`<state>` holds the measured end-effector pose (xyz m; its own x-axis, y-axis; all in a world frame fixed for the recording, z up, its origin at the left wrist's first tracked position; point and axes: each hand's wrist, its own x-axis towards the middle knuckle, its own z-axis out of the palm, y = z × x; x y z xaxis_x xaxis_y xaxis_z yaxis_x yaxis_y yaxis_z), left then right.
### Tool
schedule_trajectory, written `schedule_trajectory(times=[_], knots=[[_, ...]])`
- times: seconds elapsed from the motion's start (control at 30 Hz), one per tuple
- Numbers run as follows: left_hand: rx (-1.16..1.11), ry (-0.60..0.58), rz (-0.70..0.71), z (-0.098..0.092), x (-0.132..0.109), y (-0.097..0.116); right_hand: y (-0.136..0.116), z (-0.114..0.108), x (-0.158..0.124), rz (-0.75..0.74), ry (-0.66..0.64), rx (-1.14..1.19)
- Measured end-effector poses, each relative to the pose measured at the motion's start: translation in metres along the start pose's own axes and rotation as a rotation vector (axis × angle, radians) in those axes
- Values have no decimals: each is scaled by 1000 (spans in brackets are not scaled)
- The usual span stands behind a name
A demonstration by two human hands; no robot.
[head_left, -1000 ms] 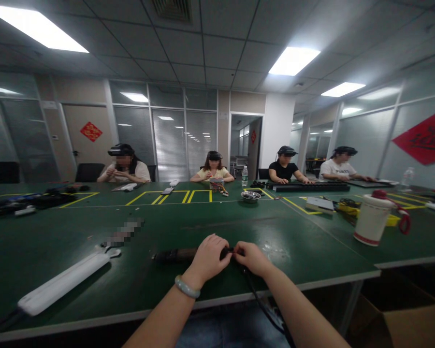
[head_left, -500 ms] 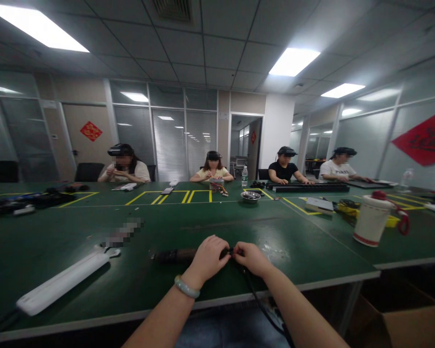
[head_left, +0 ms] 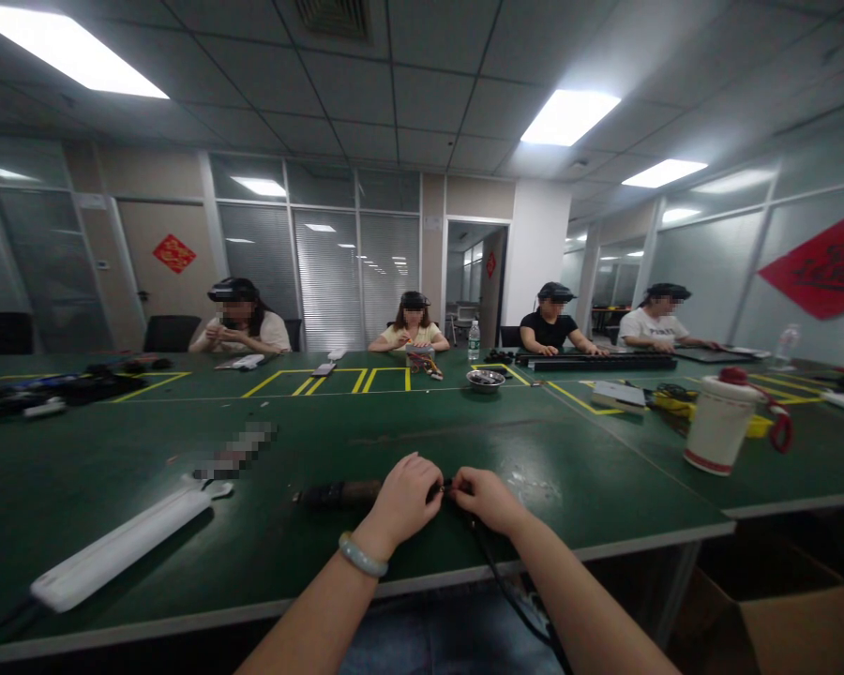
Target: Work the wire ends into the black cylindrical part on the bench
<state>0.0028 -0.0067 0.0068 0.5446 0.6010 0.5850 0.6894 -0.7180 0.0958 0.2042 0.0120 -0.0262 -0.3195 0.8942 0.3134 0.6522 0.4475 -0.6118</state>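
Observation:
A dark, rod-shaped corded tool (head_left: pixel 344 494), which looks like an electric screwdriver, lies on the green table (head_left: pixel 309 562) with its narrow tip to the left. My left hand (head_left: pixel 409 492) is closed around its right end. Beside it, my right hand (head_left: pixel 482 497) pinches the black cable (head_left: pixel 492 558) where it meets the tool. From there the cable drops over the table's front edge. The fingertips nearly meet, and they hide the joint between cable and tool.
On the left lies a white power strip (head_left: pixel 123 544). To the right stand a white cup with a red lid (head_left: pixel 721 427) and a white box (head_left: pixel 619 397). A metal bowl (head_left: pixel 485 381) and a water bottle (head_left: pixel 474 341) are farther back. Several people sit across the table.
Both hands keep nearly the same place and grip. The view has shifted very slightly.

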Motion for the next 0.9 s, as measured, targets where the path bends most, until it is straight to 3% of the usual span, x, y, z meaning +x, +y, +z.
schedule_trajectory(times=[0.9], knots=[[-23,40,29,6,-1,-5,5,2,1,-7,1,27]])
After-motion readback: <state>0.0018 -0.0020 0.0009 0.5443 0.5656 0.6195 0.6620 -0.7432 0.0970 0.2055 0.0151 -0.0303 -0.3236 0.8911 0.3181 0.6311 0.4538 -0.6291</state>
